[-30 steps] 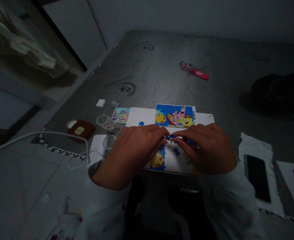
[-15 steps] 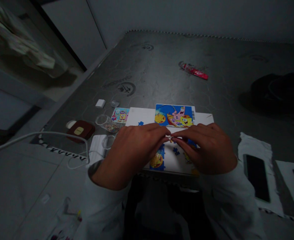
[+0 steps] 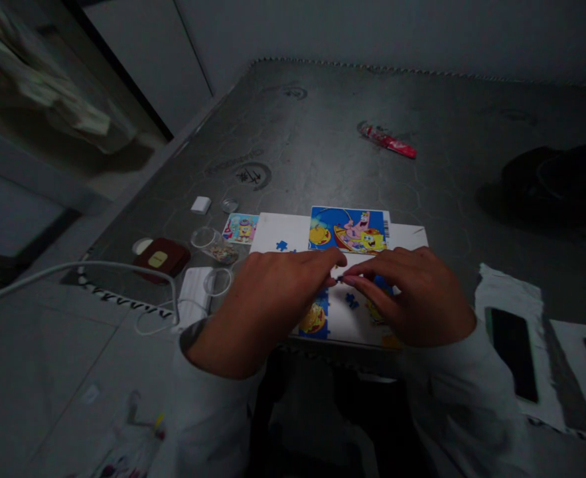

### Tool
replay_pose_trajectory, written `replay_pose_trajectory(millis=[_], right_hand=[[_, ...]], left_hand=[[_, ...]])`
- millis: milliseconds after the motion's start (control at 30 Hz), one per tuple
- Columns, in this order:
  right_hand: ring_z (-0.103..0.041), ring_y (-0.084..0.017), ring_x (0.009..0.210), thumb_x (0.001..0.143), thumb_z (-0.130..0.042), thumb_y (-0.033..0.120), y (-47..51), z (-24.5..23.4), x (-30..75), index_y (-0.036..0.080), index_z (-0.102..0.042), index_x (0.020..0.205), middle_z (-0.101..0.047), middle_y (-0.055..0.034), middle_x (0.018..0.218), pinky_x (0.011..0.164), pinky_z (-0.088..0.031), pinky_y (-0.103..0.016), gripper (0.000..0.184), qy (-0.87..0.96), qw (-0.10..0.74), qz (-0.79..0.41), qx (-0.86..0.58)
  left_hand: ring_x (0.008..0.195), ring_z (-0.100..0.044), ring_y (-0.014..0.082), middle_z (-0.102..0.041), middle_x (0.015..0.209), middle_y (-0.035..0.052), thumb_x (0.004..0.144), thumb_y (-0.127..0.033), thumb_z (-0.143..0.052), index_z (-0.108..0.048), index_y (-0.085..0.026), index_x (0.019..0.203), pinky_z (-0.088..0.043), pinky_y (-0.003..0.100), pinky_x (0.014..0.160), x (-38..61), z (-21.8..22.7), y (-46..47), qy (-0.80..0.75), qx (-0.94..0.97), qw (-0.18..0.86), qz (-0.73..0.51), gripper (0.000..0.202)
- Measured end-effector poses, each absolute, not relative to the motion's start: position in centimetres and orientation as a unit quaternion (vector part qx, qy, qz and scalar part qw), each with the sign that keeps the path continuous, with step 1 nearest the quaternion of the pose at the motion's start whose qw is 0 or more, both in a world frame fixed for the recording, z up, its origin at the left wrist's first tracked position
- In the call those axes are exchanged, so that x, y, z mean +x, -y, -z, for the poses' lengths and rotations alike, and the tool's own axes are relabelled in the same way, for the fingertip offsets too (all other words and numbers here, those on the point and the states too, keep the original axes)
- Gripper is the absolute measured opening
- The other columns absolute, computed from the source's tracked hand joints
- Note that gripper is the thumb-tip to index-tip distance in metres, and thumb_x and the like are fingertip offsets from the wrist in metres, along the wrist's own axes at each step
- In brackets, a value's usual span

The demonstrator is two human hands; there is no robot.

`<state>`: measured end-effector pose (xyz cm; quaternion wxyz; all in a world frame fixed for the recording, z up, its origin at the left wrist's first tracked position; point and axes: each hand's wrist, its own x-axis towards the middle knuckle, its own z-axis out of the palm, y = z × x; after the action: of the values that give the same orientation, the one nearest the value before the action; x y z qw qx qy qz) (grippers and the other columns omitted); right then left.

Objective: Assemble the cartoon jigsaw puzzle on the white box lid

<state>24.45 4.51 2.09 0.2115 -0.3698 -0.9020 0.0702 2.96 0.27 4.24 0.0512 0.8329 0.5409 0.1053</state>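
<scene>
A small dark jigsaw puzzle piece (image 3: 340,279) is pinched between the thumb and index finger of my right hand (image 3: 412,295). My left hand (image 3: 277,289) meets it from the other side. Its thumb tip is at the piece, while its index finger is raised with a gap below. Both hands are above a white box (image 3: 277,229). Below them on the box lie a joined puzzle section with a yellow burger picture (image 3: 312,317) and a loose blue piece (image 3: 351,301). Another blue piece (image 3: 281,245) sits at the upper left. Part of the puzzle is hidden by my hands.
A cartoon picture card (image 3: 350,229) lies on the box's far side. To the left are a clear cup (image 3: 214,245) with small bits, a clear ring (image 3: 218,282), a brown case (image 3: 160,260) and a white cable (image 3: 123,264). A phone (image 3: 512,352) lies right; a red wrapper (image 3: 389,141) behind.
My left index finger has lifted away from its thumb, leaving the piece in my right fingertips. The piece now shows a dark side instead of a pale one.
</scene>
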Motion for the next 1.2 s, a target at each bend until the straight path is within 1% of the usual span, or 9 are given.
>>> replay_pose_trajectory(millis=[100, 200, 367, 433, 567, 700, 833, 933, 1200], right_hand=[[-0.069, -0.02, 0.082, 0.099, -0.061, 0.031, -4.4, -2.2, 24.3, 0.025, -0.073, 0.095, -0.077, -0.0002, 0.086, 0.072, -0.036, -0.036, 0.014, 0.907, 0.204, -0.091, -0.358], [-0.069, -0.02, 0.082, 0.097, -0.062, 0.029, -4.6, -2.1, 24.6, 0.024, -0.073, 0.092, -0.077, -0.0013, 0.088, 0.071, -0.037, -0.036, 0.013, 0.905, 0.169, -0.09, -0.38], [-0.071, -0.02, 0.077, 0.094, -0.065, 0.032, -5.2, -1.2, 25.1, 0.028, -0.078, 0.088, -0.079, -0.0002, 0.087, 0.069, -0.044, -0.034, 0.014, 0.906, -0.064, -0.182, -0.376], [-0.072, -0.02, 0.077, 0.092, -0.068, 0.033, -5.2, -0.7, 25.1, 0.031, -0.079, 0.088, -0.079, 0.0005, 0.088, 0.068, -0.046, -0.033, 0.012, 0.894, -0.122, -0.204, -0.381], [-0.072, -0.021, 0.073, 0.086, -0.075, 0.036, -4.9, -0.3, 24.5, 0.033, -0.079, 0.082, -0.078, 0.001, 0.08, 0.061, -0.044, -0.032, 0.007, 0.891, -0.107, -0.185, -0.4], [-0.069, -0.02, 0.064, 0.088, -0.073, 0.041, -5.0, -0.6, 24.8, 0.03, -0.077, 0.079, -0.076, 0.0011, 0.074, 0.055, -0.041, -0.031, 0.015, 0.89, -0.075, -0.165, -0.418], [-0.069, -0.02, 0.067, 0.093, -0.062, 0.05, -6.3, -0.6, 27.8, 0.03, -0.077, 0.096, -0.078, -0.0004, 0.084, 0.055, -0.044, -0.031, 0.025, 0.87, -0.03, -0.173, -0.461], [-0.065, -0.02, 0.056, 0.094, -0.054, 0.057, -7.8, -0.2, 31.1, 0.03, -0.076, 0.102, -0.077, -0.0017, 0.081, 0.046, -0.038, -0.031, 0.036, 0.817, -0.004, -0.153, -0.557], [-0.07, -0.026, 0.07, 0.085, -0.067, 0.052, -9.5, 0.3, 35.4, 0.028, -0.077, 0.099, -0.078, -0.0077, 0.089, 0.051, -0.045, -0.035, 0.03, 0.728, -0.03, -0.148, -0.669]], left_hand=[[0.079, -0.076, 0.0187, -0.08, 0.097, -0.0034, 0.099, -0.03, -0.058, -0.057, -0.03, 0.127, -0.039, 0.025, 0.056, 3.3, -4.0, -0.2, -0.545, 0.832, 0.056, -0.087, 0.027], [0.08, -0.076, 0.0191, -0.08, 0.1, -0.0016, 0.1, -0.029, -0.058, -0.056, -0.031, 0.129, -0.041, 0.025, 0.057, 3.5, -4.0, -0.2, -0.539, 0.837, 0.056, -0.075, 0.029], [0.087, -0.076, 0.0221, -0.079, 0.108, 0.0012, 0.098, -0.026, -0.059, -0.067, -0.028, 0.115, -0.044, 0.027, 0.059, 3.2, -4.5, -0.5, -0.556, 0.829, 0.059, -0.015, 0.019], [0.087, -0.076, 0.0235, -0.079, 0.109, 0.0011, 0.098, -0.026, -0.059, -0.068, -0.028, 0.112, -0.044, 0.028, 0.059, 3.2, -4.7, -0.6, -0.562, 0.825, 0.062, 0.0, 0.017], [0.086, -0.076, 0.0239, -0.079, 0.108, 0.0021, 0.099, -0.032, -0.058, -0.07, -0.027, 0.111, -0.042, 0.029, 0.058, 3.2, -5.0, -0.6, -0.563, 0.824, 0.064, -0.005, 0.017], [0.084, -0.075, 0.0229, -0.079, 0.106, 0.002, 0.1, -0.035, -0.056, -0.071, -0.027, 0.11, -0.041, 0.028, 0.058, 3.3, -5.0, -0.6, -0.564, 0.823, 0.068, -0.012, 0.02], [0.081, -0.074, 0.0218, -0.079, 0.104, 0.0022, 0.1, -0.036, -0.055, -0.072, -0.027, 0.109, -0.041, 0.028, 0.058, 3.2, -5.1, -0.6, -0.573, 0.817, 0.064, -0.011, 0.021], [0.08, -0.073, 0.0222, -0.079, 0.105, 0.0022, 0.1, -0.036, -0.055, -0.072, -0.028, 0.108, -0.04, 0.028, 0.058, 3.0, -5.0, -0.7, -0.576, 0.814, 0.071, -0.001, 0.02], [0.072, -0.07, 0.0195, -0.079, 0.095, 0.0022, 0.1, -0.035, -0.054, -0.073, -0.026, 0.103, -0.037, 0.028, 0.057, 2.6, -4.9, -0.7, -0.581, 0.811, 0.069, -0.006, 0.021]])
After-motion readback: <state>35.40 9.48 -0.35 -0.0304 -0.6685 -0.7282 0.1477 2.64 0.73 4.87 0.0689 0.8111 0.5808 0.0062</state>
